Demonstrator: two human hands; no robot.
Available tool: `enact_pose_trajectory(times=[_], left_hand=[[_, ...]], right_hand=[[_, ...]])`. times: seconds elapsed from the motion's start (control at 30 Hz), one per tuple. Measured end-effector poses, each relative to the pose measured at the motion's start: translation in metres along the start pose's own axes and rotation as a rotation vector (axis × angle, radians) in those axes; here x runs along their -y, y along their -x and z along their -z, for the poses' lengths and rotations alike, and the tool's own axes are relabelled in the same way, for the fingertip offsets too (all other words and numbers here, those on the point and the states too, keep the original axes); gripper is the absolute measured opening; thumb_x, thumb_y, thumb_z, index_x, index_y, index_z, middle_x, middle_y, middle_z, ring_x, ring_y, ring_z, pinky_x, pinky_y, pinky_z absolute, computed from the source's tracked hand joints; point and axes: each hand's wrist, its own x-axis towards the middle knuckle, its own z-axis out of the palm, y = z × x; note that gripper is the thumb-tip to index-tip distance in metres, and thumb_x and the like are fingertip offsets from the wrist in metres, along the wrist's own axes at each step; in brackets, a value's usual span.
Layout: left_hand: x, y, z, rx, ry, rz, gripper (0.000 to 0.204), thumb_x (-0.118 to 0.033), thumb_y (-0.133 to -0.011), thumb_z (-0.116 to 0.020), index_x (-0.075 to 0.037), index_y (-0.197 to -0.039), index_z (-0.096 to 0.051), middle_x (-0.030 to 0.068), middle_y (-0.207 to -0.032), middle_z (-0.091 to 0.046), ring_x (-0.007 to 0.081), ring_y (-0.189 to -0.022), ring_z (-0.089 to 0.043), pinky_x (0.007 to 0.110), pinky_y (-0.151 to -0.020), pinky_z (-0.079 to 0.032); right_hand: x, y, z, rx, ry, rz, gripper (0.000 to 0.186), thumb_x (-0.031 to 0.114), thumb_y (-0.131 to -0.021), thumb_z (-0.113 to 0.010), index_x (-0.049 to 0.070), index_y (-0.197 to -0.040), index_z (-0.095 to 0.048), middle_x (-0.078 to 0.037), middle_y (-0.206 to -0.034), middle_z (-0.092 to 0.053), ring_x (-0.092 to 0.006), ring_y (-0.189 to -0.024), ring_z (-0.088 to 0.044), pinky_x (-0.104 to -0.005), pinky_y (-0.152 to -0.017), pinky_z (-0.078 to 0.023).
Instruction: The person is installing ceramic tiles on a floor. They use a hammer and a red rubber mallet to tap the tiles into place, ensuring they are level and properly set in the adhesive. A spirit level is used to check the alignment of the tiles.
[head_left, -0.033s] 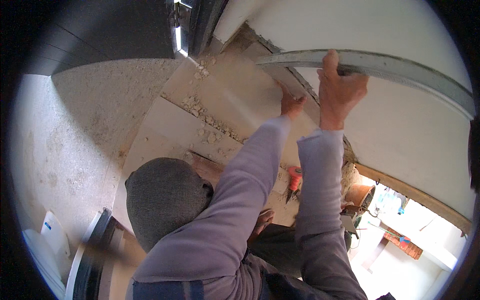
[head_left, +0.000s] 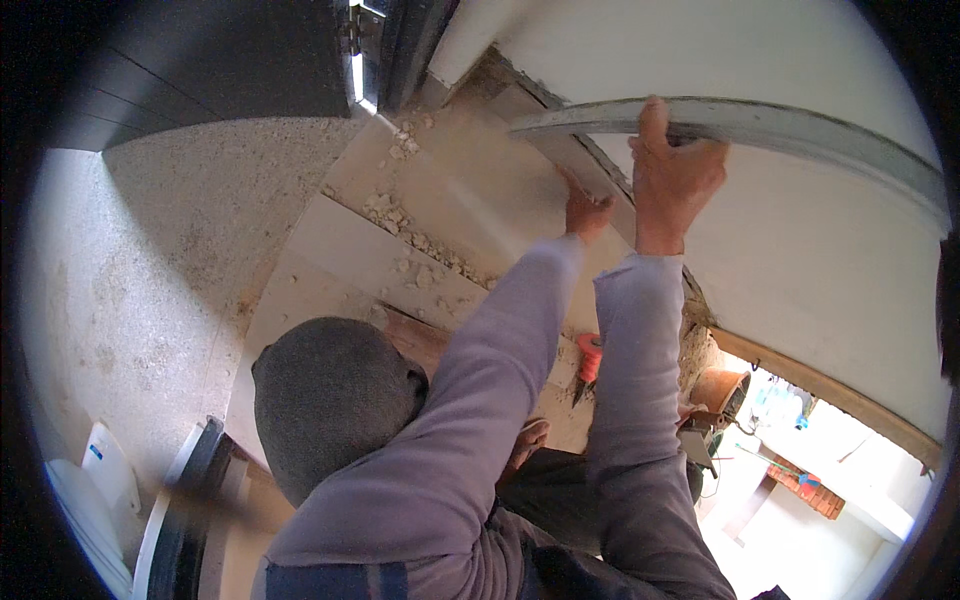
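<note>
Head view: right hand (head_left: 672, 180) clasps grey metal straightedge (head_left: 780, 128) against white wall (head_left: 800, 250); left hand (head_left: 585, 212), fingers extended, presses beige tile (head_left: 470, 190).

head cam | looks steeply down | close on raised forearms | floor tiles (head_left: 400, 250) below

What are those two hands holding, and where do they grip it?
The right hand grips the long grey straightedge near its left end, against the white wall. The left hand holds nothing; it presses flat on the surface below.
</note>
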Motion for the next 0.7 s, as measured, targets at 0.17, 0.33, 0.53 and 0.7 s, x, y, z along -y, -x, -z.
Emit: enact_pose_trajectory(times=[0.17, 0.33, 0.53, 0.7], left_hand=[[-0.100, 0.009, 0.010, -0.077, 0.019, -0.014, 0.073, -0.024, -0.078, -0.065, 0.003, -0.127, -0.017, 0.0234, -0.119, -0.052, 0.0321, -0.104, -0.054, 0.042, -0.092, -0.039], [-0.200, -0.016, 0.048, -0.261, -0.084, -0.026, 0.056, -0.023, -0.079, -0.060, 0.007, -0.120, -0.035, 0.0220, -0.118, -0.052, 0.0331, -0.100, -0.055, 0.045, -0.089, -0.041], [-0.180, -0.024, 0.016, -0.376, -0.200, -0.075, 0.033, -0.018, -0.075, -0.060, 0.006, -0.097, -0.055, 0.0212, -0.122, -0.048, 0.0350, -0.088, -0.059, 0.049, -0.075, -0.048], [-0.143, -0.009, 0.008, -0.063, -0.095, 0.091, 0.056, -0.024, -0.076, -0.064, 0.008, -0.114, -0.038, 0.0260, -0.130, -0.040, 0.0362, -0.108, -0.050, 0.046, -0.093, -0.038]], right_hand=[[-0.027, 0.010, -0.031, 0.248, 0.139, -0.257, 0.046, 0.035, -0.077, -0.067, -0.010, -0.073, -0.057, -0.022, -0.063, -0.061, -0.0327, -0.060, -0.063, -0.0400, -0.056, -0.049], [0.018, 0.002, -0.017, 0.416, 0.036, -0.369, 0.049, 0.037, -0.079, -0.065, -0.010, -0.070, -0.058, -0.024, -0.062, -0.061, -0.0342, -0.061, -0.064, -0.0407, -0.057, -0.049], [-0.006, 0.011, -0.050, 0.167, 0.075, -0.283, 0.044, 0.036, -0.077, -0.066, -0.008, -0.071, -0.060, -0.021, -0.064, -0.063, -0.0314, -0.062, -0.065, -0.0390, -0.057, -0.049], [-0.020, 0.007, -0.026, 0.187, 0.169, -0.391, 0.044, 0.035, -0.075, -0.068, -0.008, -0.071, -0.061, -0.020, -0.062, -0.062, -0.0302, -0.059, -0.064, -0.0393, -0.056, -0.049]])
